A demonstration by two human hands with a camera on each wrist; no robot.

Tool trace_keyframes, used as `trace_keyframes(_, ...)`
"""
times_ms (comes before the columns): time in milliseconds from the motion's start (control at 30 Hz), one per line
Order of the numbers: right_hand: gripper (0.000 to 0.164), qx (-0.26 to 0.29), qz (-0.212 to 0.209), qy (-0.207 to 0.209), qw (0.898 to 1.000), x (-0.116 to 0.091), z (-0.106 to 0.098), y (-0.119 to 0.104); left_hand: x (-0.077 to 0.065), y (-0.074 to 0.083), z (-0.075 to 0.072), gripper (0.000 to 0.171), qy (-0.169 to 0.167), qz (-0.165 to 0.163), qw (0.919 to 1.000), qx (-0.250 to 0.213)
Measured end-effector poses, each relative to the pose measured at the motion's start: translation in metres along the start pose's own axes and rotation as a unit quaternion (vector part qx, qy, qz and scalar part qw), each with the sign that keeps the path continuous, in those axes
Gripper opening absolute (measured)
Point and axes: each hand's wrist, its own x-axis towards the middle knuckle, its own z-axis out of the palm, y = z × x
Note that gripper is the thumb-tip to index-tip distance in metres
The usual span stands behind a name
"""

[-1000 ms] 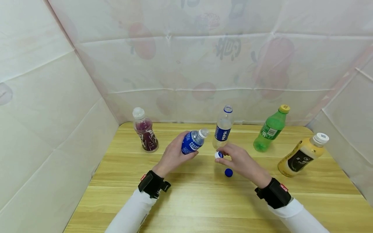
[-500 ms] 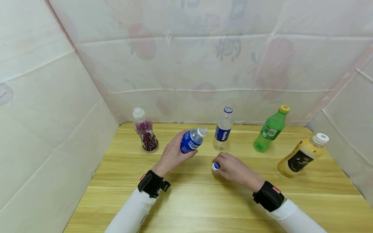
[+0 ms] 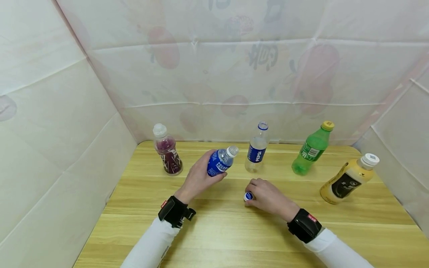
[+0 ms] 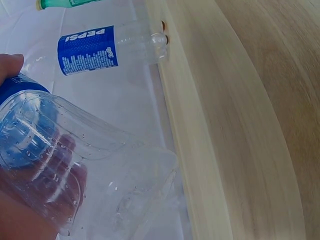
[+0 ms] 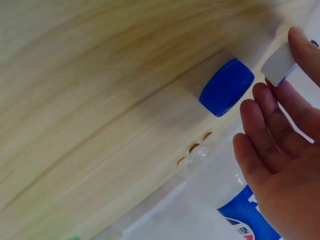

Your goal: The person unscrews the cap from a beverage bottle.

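Note:
My left hand (image 3: 197, 179) grips a blue-labelled Pocari Sweat bottle (image 3: 219, 163) around its label, tilted with its uncapped mouth to the right. Its clear lower body (image 4: 100, 160) fills much of the left wrist view and looks drained, with droplets on the wall. My right hand (image 3: 268, 198) pinches a white bottle cap (image 5: 281, 65) with a blue printed top between thumb and finger, low over the table. A blue cap (image 5: 227, 87) lies on the wood close beside those fingers in the right wrist view; the hand hides it in the head view.
An open Pepsi bottle (image 3: 256, 154) stands behind my hands. To the left is a purple drink bottle (image 3: 169, 156). On the right stand a green bottle (image 3: 310, 149) with a yellow cap and a yellow drink bottle (image 3: 345, 182). Draped sheets (image 3: 218, 74) border the wooden table (image 3: 214, 238).
My right hand has lowered the white cap toward the near side of the table, over the blue cap's spot. The left hand and Pocari Sweat bottle have shifted only slightly left.

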Motion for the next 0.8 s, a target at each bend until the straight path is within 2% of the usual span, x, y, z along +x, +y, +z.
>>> trace_keyframes(567, 0.032, 0.013, 0.010, -0.018, 1.000, 0.0047, 0.0079, 0.0053, 0.0023, -0.0023, 0.0006, 0.084, 0.001, -0.013, 0.9999, -0.005)
trace_keyframes(800, 0.045, 0.035, 0.036, -0.022, 0.998, 0.0044, 0.0019, 0.0059, 0.0079, -0.0033, 0.0017, 0.083, 0.015, -0.021, 0.9995, -0.018)
